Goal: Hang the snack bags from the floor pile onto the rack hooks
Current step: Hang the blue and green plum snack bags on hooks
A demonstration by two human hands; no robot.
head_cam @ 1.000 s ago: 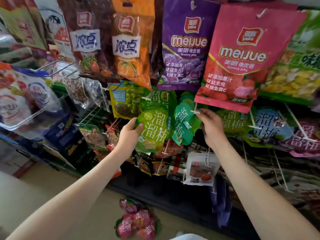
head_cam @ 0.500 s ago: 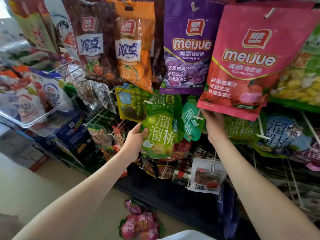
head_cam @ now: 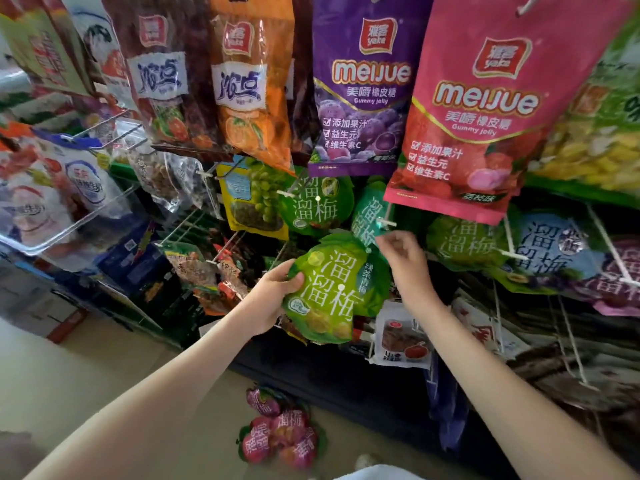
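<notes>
My left hand (head_cam: 273, 292) grips the left edge of a green plum snack bag (head_cam: 329, 292), held in front of the rack just below the hooks. My right hand (head_cam: 405, 261) is at the bag's top right corner, fingertips pinching it beside the hanging hole. Just above that hand is a white-tipped rack hook (head_cam: 386, 222) with a teal-green bag (head_cam: 367, 216) hanging on it. A further green bag (head_cam: 315, 206) hangs on the hook to the left. The floor pile (head_cam: 280, 434) of pink-red bags lies below, between my arms.
Large purple (head_cam: 360, 84) and pink (head_cam: 485, 109) gummy bags hang overhead and overlap the hook row. More green and blue plum bags (head_cam: 540, 244) hang to the right. A clear plastic bin (head_cam: 52, 209) juts out at left. Bare wire hooks (head_cam: 571, 358) stick out at lower right.
My right hand let go of the hook tip and dropped to the green bag's top corner. The bag in my left hand came down and out from the hook row.
</notes>
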